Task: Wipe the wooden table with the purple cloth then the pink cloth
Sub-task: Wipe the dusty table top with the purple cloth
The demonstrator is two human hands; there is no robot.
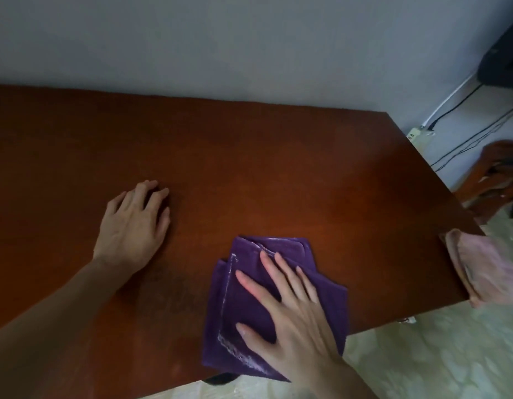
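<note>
Head view: the table (249, 156) is the reference surface; its reddish-brown top fills most of the frame, with its far edge against a grey wall (220, 44). The purple cloth (249, 300) lies folded on the table's near right part, and its near corner hangs past the table's near edge. The right hand (292, 321) presses flat on the purple cloth, palm down, fingers spread and extended toward the table's far edge; it grips nothing. The left hand (134, 223) rests on the bare table, to the left of the purple cloth and apart from it, palm down, fingers loosely curled with tips touching the wood; it holds nothing. The pink cloth (485, 272) is draped over the table's right edge, near the near right corner, part of it on the top and part hanging off; it is blurred. It is well apart from both hands. Beyond the table's right edge, a wooden chair (497, 174) stands on the pale tiled floor (422, 361). A white power strip (416, 135) sits on the floor by the wall, with black cables (474, 136) running from it.
</note>
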